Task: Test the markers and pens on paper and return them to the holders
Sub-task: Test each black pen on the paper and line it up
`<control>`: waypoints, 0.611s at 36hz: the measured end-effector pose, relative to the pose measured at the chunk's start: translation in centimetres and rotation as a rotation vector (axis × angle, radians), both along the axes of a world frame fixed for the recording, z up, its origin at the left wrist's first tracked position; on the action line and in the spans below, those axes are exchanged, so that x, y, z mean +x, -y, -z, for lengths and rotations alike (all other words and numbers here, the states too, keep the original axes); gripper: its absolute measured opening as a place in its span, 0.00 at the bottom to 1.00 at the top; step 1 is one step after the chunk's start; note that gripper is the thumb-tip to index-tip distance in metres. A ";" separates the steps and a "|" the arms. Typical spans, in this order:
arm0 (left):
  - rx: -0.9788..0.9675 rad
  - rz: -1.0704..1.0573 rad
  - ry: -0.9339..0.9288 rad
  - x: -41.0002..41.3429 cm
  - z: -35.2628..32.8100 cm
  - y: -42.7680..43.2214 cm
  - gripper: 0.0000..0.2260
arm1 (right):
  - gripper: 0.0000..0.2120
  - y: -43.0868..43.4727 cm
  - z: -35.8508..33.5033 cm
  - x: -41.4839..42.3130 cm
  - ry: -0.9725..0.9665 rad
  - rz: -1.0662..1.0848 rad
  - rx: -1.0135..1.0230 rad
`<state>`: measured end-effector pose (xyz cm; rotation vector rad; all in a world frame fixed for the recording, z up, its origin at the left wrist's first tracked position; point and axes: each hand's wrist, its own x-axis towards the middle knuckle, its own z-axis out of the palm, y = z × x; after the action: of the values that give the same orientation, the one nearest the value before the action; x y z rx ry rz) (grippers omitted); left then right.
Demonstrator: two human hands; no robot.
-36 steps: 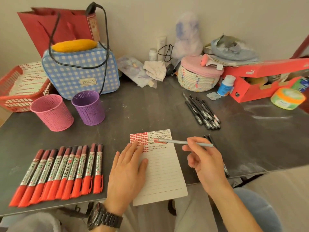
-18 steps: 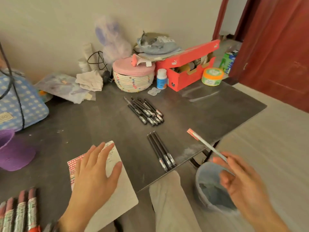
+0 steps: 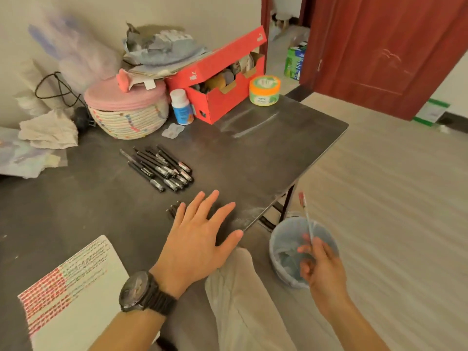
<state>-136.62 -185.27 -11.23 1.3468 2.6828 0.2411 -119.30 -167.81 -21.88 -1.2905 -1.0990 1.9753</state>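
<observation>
My right hand pinches a thin pale pen with a red cap, held upright over a small bin lined with a bag on the floor right of the table. My left hand lies flat with spread fingers on the dark table, covering most of a few black pens. A bundle of several black pens lies further back. The lined paper pad with red test marks is at the lower left. The holders and red markers are out of view.
At the back stand a woven basket with pink lid, a red shoebox, a small bottle and a green-orange tub. The table's right edge drops to a wooden floor; a red door stands beyond.
The view has swung right. My right hand carried the pen off the paper and out over the bin. My left hand left the pad and moved right onto the few black pens.
</observation>
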 end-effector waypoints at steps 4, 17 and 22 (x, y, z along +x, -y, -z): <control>-0.102 0.081 -0.026 -0.7 1.0 -2.4 0.29 | 0.15 -0.3 6.3 0.3 0.100 -0.009 -0.165; -0.058 0.179 -0.019 -3.0 2.2 -8.5 0.33 | 0.07 -4.2 20.2 -0.6 0.576 -0.113 -0.438; -0.021 0.166 -0.005 -3.0 2.8 -8.9 0.33 | 0.09 -6.8 22.0 -1.8 0.666 -0.182 -0.407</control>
<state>-139.66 -176.34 -14.07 1.5549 2.5510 0.1913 -121.12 -161.01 -43.87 -2.2462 -1.1601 2.0168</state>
